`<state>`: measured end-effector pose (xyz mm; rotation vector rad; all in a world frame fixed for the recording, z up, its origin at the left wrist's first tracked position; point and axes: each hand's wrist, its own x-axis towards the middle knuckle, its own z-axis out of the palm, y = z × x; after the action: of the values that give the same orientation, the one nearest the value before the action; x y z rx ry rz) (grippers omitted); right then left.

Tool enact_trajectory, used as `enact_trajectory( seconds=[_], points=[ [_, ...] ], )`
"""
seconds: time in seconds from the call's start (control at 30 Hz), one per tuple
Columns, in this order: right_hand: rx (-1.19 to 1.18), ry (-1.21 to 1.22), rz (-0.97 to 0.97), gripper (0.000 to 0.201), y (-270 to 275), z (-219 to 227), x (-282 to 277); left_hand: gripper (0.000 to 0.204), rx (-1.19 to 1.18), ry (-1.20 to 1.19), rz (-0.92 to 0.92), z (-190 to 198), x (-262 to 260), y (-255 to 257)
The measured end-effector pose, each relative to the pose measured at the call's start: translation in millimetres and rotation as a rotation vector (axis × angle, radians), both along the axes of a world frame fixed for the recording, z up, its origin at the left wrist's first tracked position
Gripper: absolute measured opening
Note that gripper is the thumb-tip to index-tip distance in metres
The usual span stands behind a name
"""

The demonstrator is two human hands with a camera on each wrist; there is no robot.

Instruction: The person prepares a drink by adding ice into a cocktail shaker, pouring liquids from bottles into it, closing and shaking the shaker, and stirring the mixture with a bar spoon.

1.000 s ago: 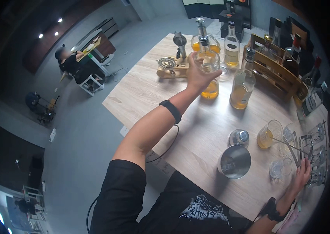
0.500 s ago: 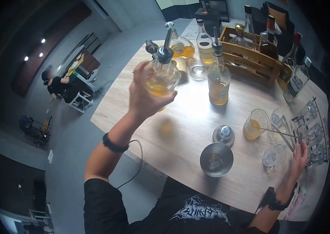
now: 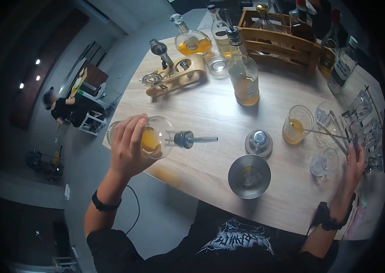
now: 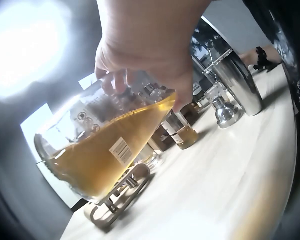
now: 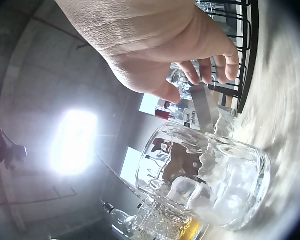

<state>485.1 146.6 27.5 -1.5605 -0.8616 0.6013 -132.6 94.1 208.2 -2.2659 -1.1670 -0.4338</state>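
Note:
In the head view my left hand (image 3: 129, 148) grips a glass bottle (image 3: 158, 136) of amber liquid, tipped nearly level, its metal pourer (image 3: 206, 139) pointing right. The left wrist view shows the liquid slanting inside the bottle (image 4: 105, 150), below my left hand (image 4: 145, 40). A metal shaker tin (image 3: 250, 177) with ice in it stands to the right of the pourer, well apart from it. At the right, my right hand (image 3: 354, 170) has loosely bent fingers by the ends of metal tongs (image 3: 335, 136); whether they touch is unclear. An ice glass (image 5: 205, 175) stands beside it.
A shaker top (image 3: 259, 143) stands behind the tin. A patterned glass (image 3: 297, 123) holds amber liquid and a long spoon. Behind are an upright bottle (image 3: 245, 82), a wooden crate (image 3: 279, 50) and a wooden tool stand (image 3: 176, 82). A glass rack (image 3: 367, 123) lines the right.
My left hand has brought the bottle from the back of the table toward the near left edge and tipped it from upright to nearly level. My right hand has stayed beside the tongs.

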Motion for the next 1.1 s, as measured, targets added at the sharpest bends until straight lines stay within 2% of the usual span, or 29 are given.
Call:
enact_trajectory(
  seconds=[0.37,0.43,0.5,0.63,0.67,0.73,1.1],
  points=[
    [-0.014,-0.034,0.036,0.042,-1.0,3.9,-1.9,0.074,0.004,0.130,-0.007,8.3,23.0,-26.2],
    [-0.016,-0.033,0.025,0.042,-1.6,12.4,-12.6,0.088,-0.004,0.151,-0.007,7.7,23.3,-27.5],
    [0.032,-0.039,0.001,0.037,-2.2,18.3,-20.7,0.087,-0.004,0.161,-0.014,7.4,24.9,-28.1],
    [-0.015,-0.048,0.030,0.040,-1.8,10.1,-7.7,0.085,0.033,0.235,-0.026,7.5,26.1,-28.1],
    [-0.017,-0.047,0.034,0.040,-2.0,10.7,-8.0,0.085,0.029,0.233,-0.028,8.0,27.7,-28.5],
    [-0.019,-0.047,0.038,0.040,-2.4,13.5,-11.2,0.069,0.051,0.224,-0.015,9.9,31.4,-29.0],
    [-0.019,-0.064,0.041,0.044,-1.3,11.5,-8.9,0.072,0.034,0.131,-0.027,6.6,33.2,-30.2]
  ],
)
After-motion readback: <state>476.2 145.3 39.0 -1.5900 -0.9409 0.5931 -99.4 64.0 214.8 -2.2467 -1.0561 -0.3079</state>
